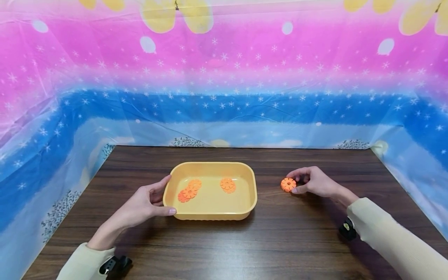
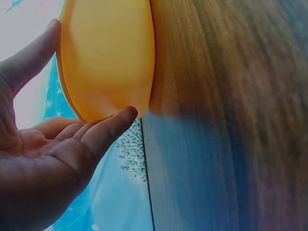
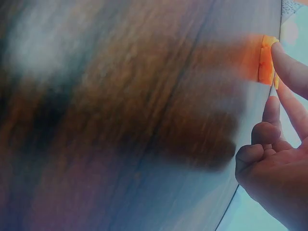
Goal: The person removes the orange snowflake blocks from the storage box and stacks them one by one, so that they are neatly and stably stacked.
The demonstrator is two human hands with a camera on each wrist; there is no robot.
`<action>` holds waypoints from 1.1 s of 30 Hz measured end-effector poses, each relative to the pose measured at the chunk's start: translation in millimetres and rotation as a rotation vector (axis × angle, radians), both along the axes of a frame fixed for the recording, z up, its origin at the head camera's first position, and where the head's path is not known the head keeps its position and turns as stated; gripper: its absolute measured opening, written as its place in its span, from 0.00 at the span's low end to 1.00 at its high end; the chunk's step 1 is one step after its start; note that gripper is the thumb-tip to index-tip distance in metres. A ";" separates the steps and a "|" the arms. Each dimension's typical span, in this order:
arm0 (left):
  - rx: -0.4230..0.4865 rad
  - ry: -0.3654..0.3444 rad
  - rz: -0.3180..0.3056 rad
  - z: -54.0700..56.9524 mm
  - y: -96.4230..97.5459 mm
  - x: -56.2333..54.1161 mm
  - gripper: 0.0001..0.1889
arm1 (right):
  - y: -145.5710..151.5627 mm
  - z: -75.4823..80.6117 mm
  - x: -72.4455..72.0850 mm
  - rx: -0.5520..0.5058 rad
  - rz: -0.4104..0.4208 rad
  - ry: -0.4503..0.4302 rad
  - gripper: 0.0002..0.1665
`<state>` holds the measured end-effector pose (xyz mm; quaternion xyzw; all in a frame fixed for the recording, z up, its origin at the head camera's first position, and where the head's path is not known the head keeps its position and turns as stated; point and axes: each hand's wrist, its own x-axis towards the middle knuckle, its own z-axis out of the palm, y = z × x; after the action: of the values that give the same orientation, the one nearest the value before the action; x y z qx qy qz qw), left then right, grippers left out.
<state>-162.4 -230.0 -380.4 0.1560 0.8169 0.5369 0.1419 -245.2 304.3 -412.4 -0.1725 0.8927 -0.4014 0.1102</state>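
Observation:
A yellow plastic tub (image 1: 213, 210) stands on the table with several flat orange snowflake discs (image 1: 190, 191) lying in two clusters on its floor. My left hand (image 1: 141, 204) holds the tub's left end, thumb at the near corner and index finger by the far corner; the left wrist view shows the tub's outer wall (image 2: 108, 57) between the spread digits. Right of the tub, my right hand (image 1: 313, 182) pinches a small stack of orange snowflake discs (image 1: 288, 184) between thumb and fingers. In the right wrist view the stack (image 3: 265, 60) is at the table surface; its exact count is unclear.
Dark wood-grain table (image 1: 224, 252) runs under everything. A pink and blue patterned cloth (image 1: 224, 105) hangs along its back and both sides. Each wrist wears a small black camera mount, visible at the left cuff (image 1: 115, 267) and right cuff.

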 end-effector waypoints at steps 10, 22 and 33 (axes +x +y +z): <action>-0.006 -0.006 0.003 1.1 0.5 0.1 0.56 | -0.5 0.9 1.2 0.003 0.010 0.005 0.28; 0.003 -0.017 0.004 1.1 0.3 -0.2 0.56 | -1.2 0.2 0.9 -0.005 0.016 -0.003 0.28; 0.018 -0.023 0.003 0.7 0.5 0.1 0.56 | -1.6 0.5 1.0 -0.007 0.029 0.010 0.28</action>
<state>-162.3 -229.5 -379.7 0.1497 0.8105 0.5463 0.1493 -244.2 302.7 -411.9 -0.1876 0.8892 -0.4022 0.1110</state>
